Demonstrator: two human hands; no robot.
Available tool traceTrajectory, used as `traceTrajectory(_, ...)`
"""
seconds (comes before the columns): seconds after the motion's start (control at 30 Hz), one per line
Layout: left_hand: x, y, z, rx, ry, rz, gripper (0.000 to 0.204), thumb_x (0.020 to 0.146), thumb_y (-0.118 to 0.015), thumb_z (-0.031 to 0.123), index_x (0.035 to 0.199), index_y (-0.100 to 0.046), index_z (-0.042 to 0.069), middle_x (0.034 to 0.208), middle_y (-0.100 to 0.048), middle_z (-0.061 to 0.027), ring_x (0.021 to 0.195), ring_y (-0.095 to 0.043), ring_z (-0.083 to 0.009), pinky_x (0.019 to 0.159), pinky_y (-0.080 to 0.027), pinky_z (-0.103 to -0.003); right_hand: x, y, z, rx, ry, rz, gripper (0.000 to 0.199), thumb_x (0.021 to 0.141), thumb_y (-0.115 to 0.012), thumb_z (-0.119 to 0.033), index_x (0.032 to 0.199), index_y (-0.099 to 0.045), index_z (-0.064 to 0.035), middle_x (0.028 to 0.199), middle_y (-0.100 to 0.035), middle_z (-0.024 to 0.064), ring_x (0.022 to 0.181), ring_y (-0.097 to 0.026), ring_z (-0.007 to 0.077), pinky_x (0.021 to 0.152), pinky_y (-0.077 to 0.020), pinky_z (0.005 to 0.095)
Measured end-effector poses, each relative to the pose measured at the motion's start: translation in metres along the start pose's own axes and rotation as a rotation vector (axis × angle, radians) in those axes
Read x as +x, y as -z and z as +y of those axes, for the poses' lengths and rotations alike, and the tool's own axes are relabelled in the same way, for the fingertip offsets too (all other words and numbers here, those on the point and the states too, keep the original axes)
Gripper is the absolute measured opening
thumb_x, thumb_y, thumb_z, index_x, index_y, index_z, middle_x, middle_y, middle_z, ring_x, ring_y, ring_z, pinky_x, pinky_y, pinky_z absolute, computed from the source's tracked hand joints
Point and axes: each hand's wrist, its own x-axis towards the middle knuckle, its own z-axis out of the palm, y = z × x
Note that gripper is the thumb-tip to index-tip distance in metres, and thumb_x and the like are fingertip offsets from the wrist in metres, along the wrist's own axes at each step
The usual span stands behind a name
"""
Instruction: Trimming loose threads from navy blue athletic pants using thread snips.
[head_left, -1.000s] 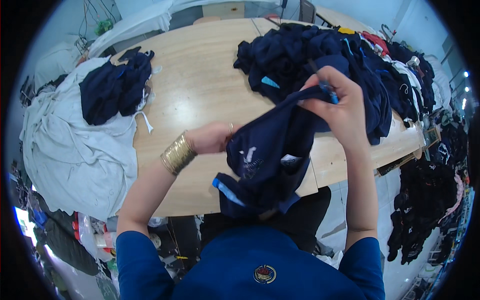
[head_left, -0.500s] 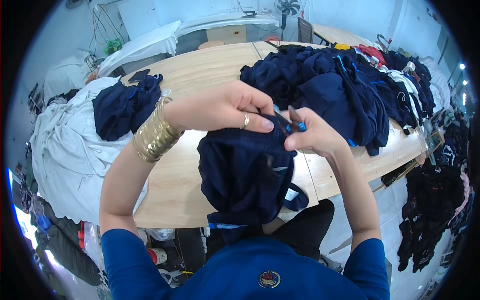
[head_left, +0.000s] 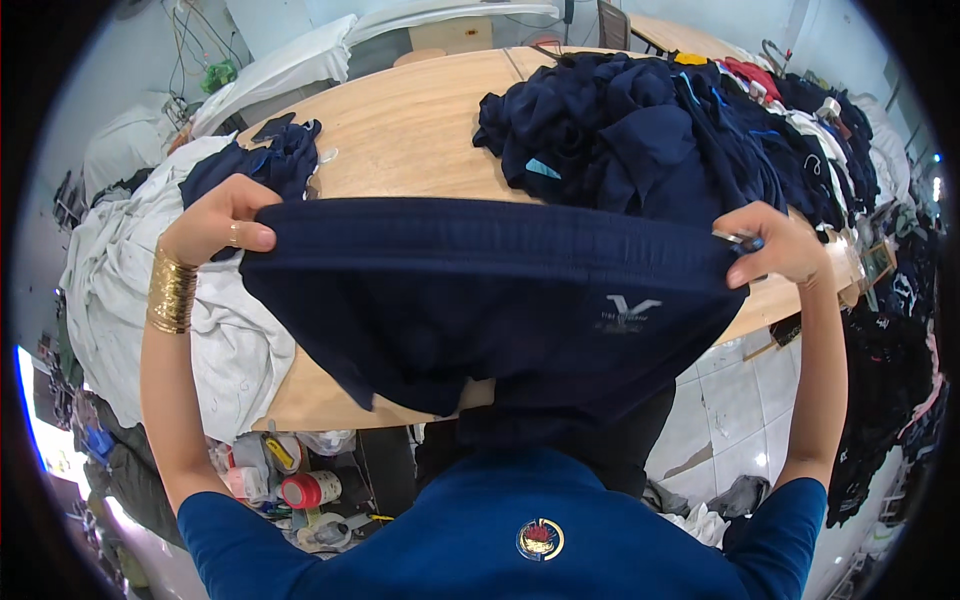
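Observation:
Navy shorts (head_left: 430,320) with a wide elastic waistband are stretched out in front of me, above the near part of the table. A pale printed mark shows on their right part. My left hand (head_left: 222,220) pinches the waistband's left end between thumb and fingers. At the opposite end my right hand (head_left: 775,245) grips the waistband. Small thread snips (head_left: 742,241), metal with a blue part, sit in that same right hand, mostly hidden by the fingers. The lower part of the shorts hangs toward my lap.
A big heap of navy garments (head_left: 640,130) covers the table's far right. On the left lie a smaller navy pile (head_left: 285,160) and white cloth (head_left: 230,340). The wooden table (head_left: 400,130) shows between them. Black garments (head_left: 875,400) hang at the right; a red-and-white container (head_left: 312,489) sits below the table.
My hands have moved far apart, left and right, pulling the waistband wide. Before, they were close together, with the snips at the bunched cloth. The shorts now spread flat between them.

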Motion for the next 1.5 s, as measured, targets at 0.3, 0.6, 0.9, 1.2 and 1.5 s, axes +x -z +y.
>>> traceTrajectory(0.3,-0.02,0.007,-0.01,0.02,-0.008,0.052,0.033,0.072,-0.074,0.025,0.077,-0.064,-0.006,0.069,-0.06,0.0019,0.063,-0.05,-0.0035,0.058,-0.042,-0.018,-0.021,0.015,-0.001,-0.117,0.052,0.17,0.037,0.069,-0.076,-0.018,0.059,-0.043,-0.0059,0.058,-0.026,-0.0075,0.057,-0.024,0.004,0.051,-0.0206,0.0235)
traceTrajectory(0.6,-0.018,0.008,-0.015,0.136,-0.063,0.063,0.032,0.075,-0.072,0.024,0.066,-0.056,-0.002,0.062,-0.049,0.0039,0.058,-0.041,-0.0045,0.052,-0.034,-0.022,-0.01,0.017,0.001,-0.132,0.075,0.191,0.026,0.068,-0.076,-0.015,0.066,-0.052,-0.0041,0.058,-0.035,-0.0066,0.059,-0.03,0.0046,0.053,-0.0262,0.0239)
traceTrajectory(0.9,0.026,-0.002,0.007,0.237,-0.114,0.296,0.031,0.083,-0.063,0.016,0.063,-0.04,0.008,0.064,-0.03,0.0096,0.059,-0.027,-0.0006,0.051,-0.023,-0.02,0.053,0.008,-0.049,-0.205,0.148,0.545,0.025,0.077,-0.069,-0.024,0.074,-0.056,-0.0029,0.064,-0.044,-0.004,0.066,-0.042,0.0054,0.062,-0.034,0.0223)
traceTrajectory(1.2,0.051,-0.143,-0.124,0.54,0.085,-0.208,0.034,0.081,-0.064,0.023,0.108,-0.057,0.004,0.102,-0.061,-0.0132,0.097,-0.057,-0.0282,0.084,-0.044,-0.034,0.08,-0.117,0.067,0.151,-0.087,0.078,0.018,0.075,-0.07,-0.016,0.077,-0.06,-0.0016,0.065,-0.049,-0.0043,0.067,-0.044,0.0053,0.06,-0.0346,0.0233)
traceTrajectory(1.5,0.129,-0.259,-0.11,-0.016,-0.352,0.256,0.029,0.085,-0.06,0.023,0.106,-0.058,0.003,0.096,-0.061,-0.0113,0.091,-0.057,-0.0253,0.083,-0.044,-0.032,0.065,-0.135,0.085,0.463,-0.084,0.203,0.012,0.075,-0.069,-0.01,0.077,-0.063,0.0004,0.065,-0.052,-0.0048,0.064,-0.045,0.0033,0.058,-0.0334,0.02)
